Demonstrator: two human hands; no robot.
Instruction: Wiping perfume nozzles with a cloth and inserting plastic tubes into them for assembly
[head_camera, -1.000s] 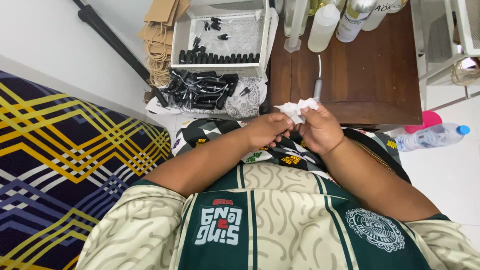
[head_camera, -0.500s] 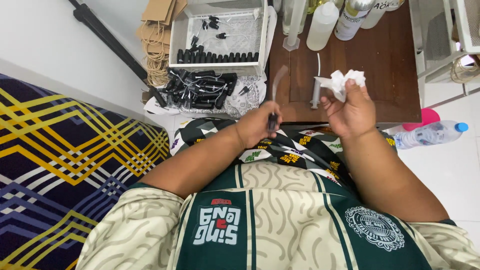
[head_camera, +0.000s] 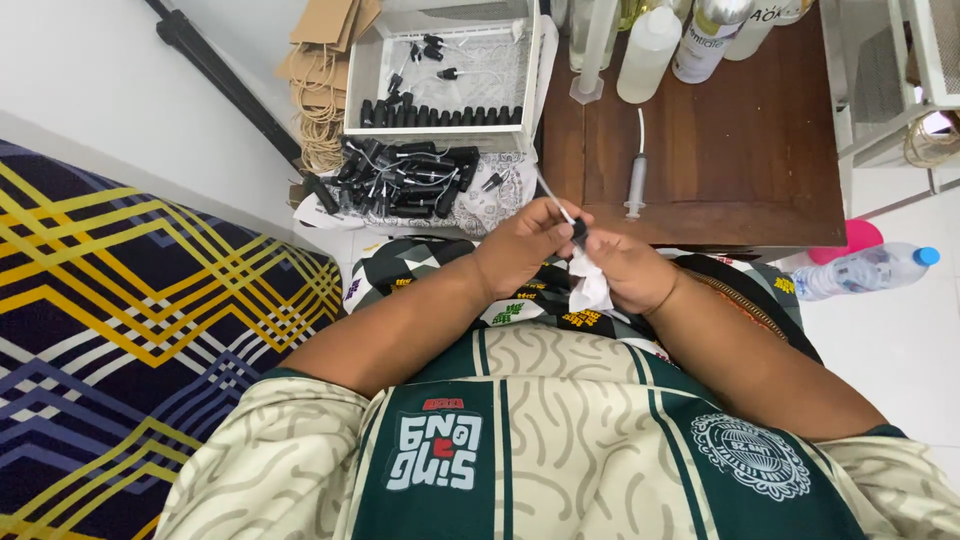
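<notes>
One head-worn camera looks steeply down (close) over lap, floor and wooden table (head_camera: 720, 150).

Small black cap (head_camera: 579, 231) mostly hidden between fingers of left hand (head_camera: 527, 247) and right hand (head_camera: 628, 272); shape unclear. White tissue (head_camera: 588, 285) partly covered by right hand. Thin clear tube (head_camera: 553, 197) blurred, upper end hard to follow. Bottles (head_camera: 648, 52) at top cut off by picture edge. Black pieces in white tray (head_camera: 445, 72) too small to tell apart. Plastic bottle (head_camera: 865, 270) on floor partly behind table.
</notes>
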